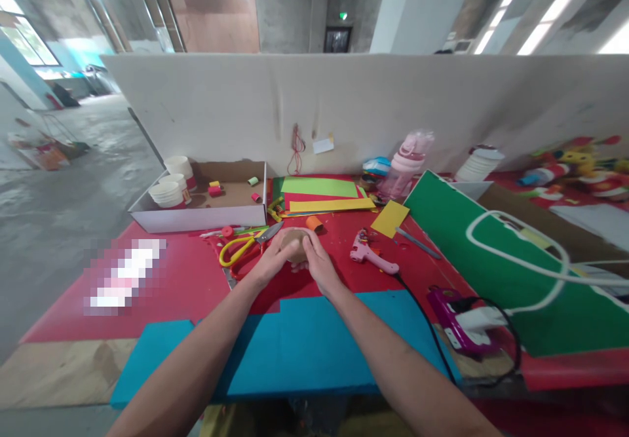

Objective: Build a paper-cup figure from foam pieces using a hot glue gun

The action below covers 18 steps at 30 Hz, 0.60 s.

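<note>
Between my two hands is a round brown piece, like a cardboard disc or roll end; its exact kind is hard to make out. My left hand grips its left side, thumb on the face. From the right, my right hand closes round it. Just behind my hands lies an orange paper roll. Yellow-handled scissors rest left of my left hand, partly over a red-handled pair. A pink glue gun lies to the right on the red table cover.
An open white box with paper cups and small coloured rolls stands back left. Coloured paper strips lie at the back. A pink bottle stands near the partition. Right are a green board and a purple power strip with cables.
</note>
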Each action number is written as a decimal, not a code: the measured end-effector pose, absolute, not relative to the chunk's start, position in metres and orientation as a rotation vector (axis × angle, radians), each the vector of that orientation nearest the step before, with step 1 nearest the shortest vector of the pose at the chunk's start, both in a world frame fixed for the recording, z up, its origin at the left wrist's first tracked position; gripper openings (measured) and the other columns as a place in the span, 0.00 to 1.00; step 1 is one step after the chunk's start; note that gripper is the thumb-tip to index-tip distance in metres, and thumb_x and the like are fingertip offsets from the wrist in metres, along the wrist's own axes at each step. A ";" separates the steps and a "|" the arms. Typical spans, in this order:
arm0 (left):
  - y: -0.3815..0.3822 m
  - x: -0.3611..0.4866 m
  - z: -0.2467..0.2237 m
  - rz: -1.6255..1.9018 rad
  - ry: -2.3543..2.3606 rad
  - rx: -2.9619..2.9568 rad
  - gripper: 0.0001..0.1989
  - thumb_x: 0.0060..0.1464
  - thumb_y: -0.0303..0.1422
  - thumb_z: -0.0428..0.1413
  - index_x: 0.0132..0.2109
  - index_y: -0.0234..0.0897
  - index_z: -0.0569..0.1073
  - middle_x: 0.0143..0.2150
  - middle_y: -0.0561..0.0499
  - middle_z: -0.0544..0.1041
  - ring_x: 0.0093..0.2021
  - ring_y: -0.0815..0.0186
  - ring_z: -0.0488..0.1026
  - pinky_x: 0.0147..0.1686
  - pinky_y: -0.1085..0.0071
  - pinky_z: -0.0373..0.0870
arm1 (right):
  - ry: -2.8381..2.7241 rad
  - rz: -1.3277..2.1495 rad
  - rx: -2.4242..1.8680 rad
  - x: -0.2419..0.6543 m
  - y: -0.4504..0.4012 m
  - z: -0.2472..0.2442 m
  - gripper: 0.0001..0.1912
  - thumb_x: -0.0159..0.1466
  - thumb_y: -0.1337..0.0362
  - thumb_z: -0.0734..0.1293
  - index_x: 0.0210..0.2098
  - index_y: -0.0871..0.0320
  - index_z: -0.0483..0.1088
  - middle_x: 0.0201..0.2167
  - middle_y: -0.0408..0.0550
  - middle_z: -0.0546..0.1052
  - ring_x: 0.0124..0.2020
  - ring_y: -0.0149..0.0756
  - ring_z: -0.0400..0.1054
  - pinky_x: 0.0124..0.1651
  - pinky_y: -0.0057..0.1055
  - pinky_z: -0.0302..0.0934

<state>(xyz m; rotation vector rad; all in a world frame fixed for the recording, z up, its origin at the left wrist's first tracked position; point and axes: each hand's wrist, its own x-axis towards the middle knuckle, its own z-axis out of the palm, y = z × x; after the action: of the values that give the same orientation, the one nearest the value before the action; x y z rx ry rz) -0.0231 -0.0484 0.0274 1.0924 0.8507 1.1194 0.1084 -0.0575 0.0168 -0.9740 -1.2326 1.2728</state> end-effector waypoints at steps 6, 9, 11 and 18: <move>-0.043 -0.032 0.024 1.085 0.873 1.787 0.45 0.39 0.32 0.68 0.64 0.39 0.59 0.65 0.41 0.60 0.66 0.49 0.55 0.65 0.56 0.52 | -1.234 1.125 -0.985 0.115 -0.053 0.011 0.19 0.67 0.48 0.56 0.50 0.50 0.66 0.50 0.47 0.73 0.50 0.40 0.69 0.47 0.37 0.69; -0.039 -0.036 0.019 1.029 0.855 1.875 0.42 0.44 0.29 0.63 0.66 0.40 0.57 0.65 0.41 0.59 0.66 0.50 0.55 0.65 0.55 0.51 | -1.177 1.273 -0.958 0.116 -0.053 0.011 0.21 0.66 0.46 0.57 0.52 0.49 0.64 0.51 0.48 0.72 0.46 0.41 0.71 0.34 0.33 0.71; -0.036 -0.036 0.016 1.036 0.875 1.899 0.41 0.45 0.27 0.61 0.66 0.40 0.56 0.65 0.42 0.59 0.65 0.51 0.56 0.64 0.55 0.53 | -1.157 1.340 -0.937 0.115 -0.055 0.013 0.21 0.65 0.46 0.58 0.52 0.48 0.64 0.52 0.48 0.71 0.45 0.40 0.71 0.30 0.31 0.71; -0.033 -0.037 0.013 1.015 0.886 2.005 0.40 0.44 0.23 0.56 0.65 0.37 0.55 0.64 0.42 0.60 0.64 0.54 0.58 0.64 0.56 0.55 | -1.117 1.434 -0.872 0.115 -0.055 0.013 0.21 0.64 0.46 0.60 0.53 0.45 0.63 0.55 0.46 0.69 0.46 0.40 0.70 0.33 0.32 0.72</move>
<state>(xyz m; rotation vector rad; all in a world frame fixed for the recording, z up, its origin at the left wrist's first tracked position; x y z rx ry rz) -0.0369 -0.0334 0.0126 2.0047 0.8862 1.0147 0.1154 -0.0553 0.0128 -0.8724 -1.1174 1.4345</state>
